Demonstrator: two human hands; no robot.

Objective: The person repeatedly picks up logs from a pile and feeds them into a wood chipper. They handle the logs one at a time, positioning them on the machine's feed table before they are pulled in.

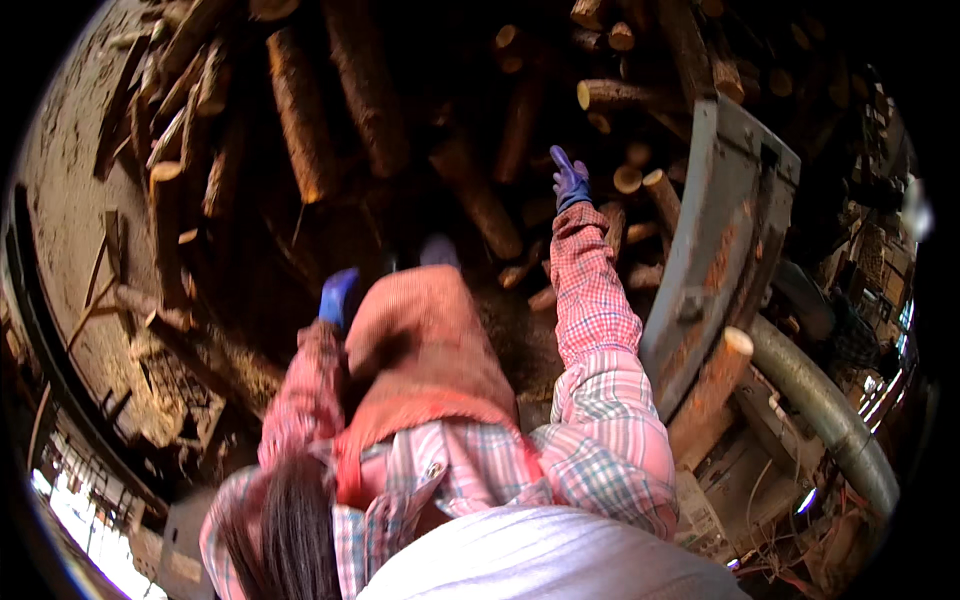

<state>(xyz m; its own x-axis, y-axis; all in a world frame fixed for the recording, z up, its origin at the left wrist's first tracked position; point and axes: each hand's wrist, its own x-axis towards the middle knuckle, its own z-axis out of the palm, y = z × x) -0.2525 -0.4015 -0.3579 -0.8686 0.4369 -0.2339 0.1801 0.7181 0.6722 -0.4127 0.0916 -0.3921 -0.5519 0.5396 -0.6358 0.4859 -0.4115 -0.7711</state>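
My right hand, in a purple-blue glove, reaches forward among cut logs with its fingers apart and nothing in them. Just right of it, a short log shows its pale cut end. A longer log slants through the dark to its left. My left hand, in a blue glove, hangs low beside my orange apron; its fingers are too blurred and dark to make out. I see nothing in it. Both arms wear pink checked sleeves.
A grey, rust-marked metal panel stands close to my right arm. Behind it are an upright log and a thick metal pipe. Logs stand ahead, and more wood leans by the rough wall at left.
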